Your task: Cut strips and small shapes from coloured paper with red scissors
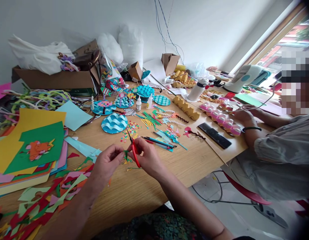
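Near the table's front edge, my left hand (pixel 109 162) pinches a small piece of green paper (pixel 125 154). My right hand (pixel 147 158) is closed on red-handled scissors (pixel 135 154), their dark blades pointing up and away from me. Fingers of my right hand also meet the green paper, so the two hands nearly touch. Just beyond the blades lie tiny coloured paper bits (pixel 130 130) and a blue disc with wavy strips (pixel 114 123). Several pens (pixel 161 142) rest to the right of my right hand.
Paper scraps (pixel 56 193) and stacked coloured sheets (pixel 41 166) cover the left side. Glue bottles (pixel 138 104), decorated blue discs (pixel 103 107) and egg-carton strips (pixel 186 108) stand farther back. A black phone (pixel 214 135) lies at right, near another person's arm (pixel 252 130).
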Tool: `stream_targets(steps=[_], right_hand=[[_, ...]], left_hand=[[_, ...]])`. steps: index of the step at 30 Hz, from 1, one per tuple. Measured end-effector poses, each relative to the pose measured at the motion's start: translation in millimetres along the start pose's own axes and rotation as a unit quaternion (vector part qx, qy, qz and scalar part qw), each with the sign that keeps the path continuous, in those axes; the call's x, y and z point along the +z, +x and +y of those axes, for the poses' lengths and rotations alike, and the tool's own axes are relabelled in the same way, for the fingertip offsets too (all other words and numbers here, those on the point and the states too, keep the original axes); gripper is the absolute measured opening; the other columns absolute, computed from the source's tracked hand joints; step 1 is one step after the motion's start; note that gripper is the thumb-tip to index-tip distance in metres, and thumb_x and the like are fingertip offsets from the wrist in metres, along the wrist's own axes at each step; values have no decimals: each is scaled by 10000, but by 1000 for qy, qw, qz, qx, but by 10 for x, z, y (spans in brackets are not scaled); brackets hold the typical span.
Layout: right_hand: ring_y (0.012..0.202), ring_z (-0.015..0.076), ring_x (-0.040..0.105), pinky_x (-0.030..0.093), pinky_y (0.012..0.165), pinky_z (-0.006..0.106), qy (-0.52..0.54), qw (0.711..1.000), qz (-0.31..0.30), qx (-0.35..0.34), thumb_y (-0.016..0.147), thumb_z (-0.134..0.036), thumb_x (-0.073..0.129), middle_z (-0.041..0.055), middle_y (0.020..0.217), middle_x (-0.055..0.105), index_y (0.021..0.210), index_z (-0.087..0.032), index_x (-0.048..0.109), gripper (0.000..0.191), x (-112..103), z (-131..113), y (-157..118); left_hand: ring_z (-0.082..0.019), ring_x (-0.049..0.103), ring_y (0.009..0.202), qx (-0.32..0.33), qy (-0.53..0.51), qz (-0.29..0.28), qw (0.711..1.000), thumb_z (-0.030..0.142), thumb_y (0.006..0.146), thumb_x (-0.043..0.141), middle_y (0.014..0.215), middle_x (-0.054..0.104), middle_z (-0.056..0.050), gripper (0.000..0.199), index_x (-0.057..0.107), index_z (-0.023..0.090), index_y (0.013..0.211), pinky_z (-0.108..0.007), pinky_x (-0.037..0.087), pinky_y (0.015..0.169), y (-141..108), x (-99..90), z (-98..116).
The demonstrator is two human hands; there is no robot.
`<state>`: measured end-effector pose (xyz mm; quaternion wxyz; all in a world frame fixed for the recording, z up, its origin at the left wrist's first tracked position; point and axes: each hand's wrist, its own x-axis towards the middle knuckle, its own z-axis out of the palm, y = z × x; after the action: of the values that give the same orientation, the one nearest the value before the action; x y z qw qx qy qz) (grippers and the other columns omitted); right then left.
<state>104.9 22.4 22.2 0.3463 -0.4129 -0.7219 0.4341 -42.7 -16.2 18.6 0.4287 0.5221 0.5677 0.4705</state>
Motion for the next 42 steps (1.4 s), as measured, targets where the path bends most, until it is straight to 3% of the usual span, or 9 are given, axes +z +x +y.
stream_targets(steps=[4, 8, 13, 16, 19, 23, 28, 42], right_hand=[[568, 97, 440, 367, 552, 220, 132, 990, -13, 47, 662, -298, 646, -56, 605, 444, 728, -192, 463, 222, 83, 56, -11], [586, 104, 465, 375, 562, 223, 199, 978, 7, 62, 638, -324, 671, -49, 620, 481, 734, -196, 441, 280, 90, 53, 1], [554, 85, 418, 348, 548, 217, 129, 991, -4, 42, 656, -285, 661, -47, 635, 479, 717, -185, 445, 245, 50, 29, 3], [576, 86, 414, 342, 555, 213, 98, 995, 2, 29, 682, -283, 636, -38, 663, 482, 724, -179, 452, 216, 33, 31, -23], [601, 91, 408, 334, 561, 211, 69, 997, 15, 18, 722, -296, 589, -29, 678, 473, 721, -175, 452, 183, 15, 58, -88], [569, 88, 386, 307, 530, 203, 24, 999, -16, 29, 769, -307, 524, -35, 628, 444, 709, -177, 444, 165, 48, 106, -228], [529, 82, 372, 281, 511, 201, -42, 998, -46, 25, 771, -291, 511, -46, 574, 414, 675, -181, 427, 169, 165, 60, -322], [528, 77, 376, 271, 499, 191, -38, 999, -15, -15, 805, -325, 509, -36, 581, 436, 685, -167, 453, 206, 214, -4, -205]], left_hand=[[-94, 442, 544, -16, -88, 45, 995, 263, 705, 590, 561, 490, 48, 104, 542, 178, 670, -203, 378, 522, -61, 73, 4], [-96, 459, 560, -26, -107, 23, 994, 261, 720, 583, 590, 515, 38, 93, 551, 175, 702, -207, 393, 536, -93, 75, -3], [-108, 444, 543, -17, -37, -23, 999, 293, 728, 558, 574, 498, 36, 120, 579, 175, 714, -223, 369, 507, -80, 9, 2], [-102, 405, 516, 0, -15, 4, 1000, 284, 705, 592, 522, 455, 49, 127, 573, 182, 631, -220, 339, 491, -70, -12, -13], [-103, 439, 535, -4, -85, 71, 994, 273, 704, 616, 539, 496, 48, 105, 580, 190, 651, -213, 366, 513, -80, -12, -16], [-96, 487, 556, -4, -233, 132, 963, 256, 706, 639, 587, 558, 46, 79, 587, 199, 721, -204, 403, 539, -98, 18, 28], [-85, 499, 566, 16, -309, 144, 940, 238, 724, 639, 604, 569, 43, 80, 576, 190, 728, -195, 414, 542, -91, 89, 102], [-71, 516, 595, -6, -316, 131, 939, 268, 724, 656, 652, 589, 63, 100, 586, 210, 763, -169, 442, 573, -122, 194, 61]])
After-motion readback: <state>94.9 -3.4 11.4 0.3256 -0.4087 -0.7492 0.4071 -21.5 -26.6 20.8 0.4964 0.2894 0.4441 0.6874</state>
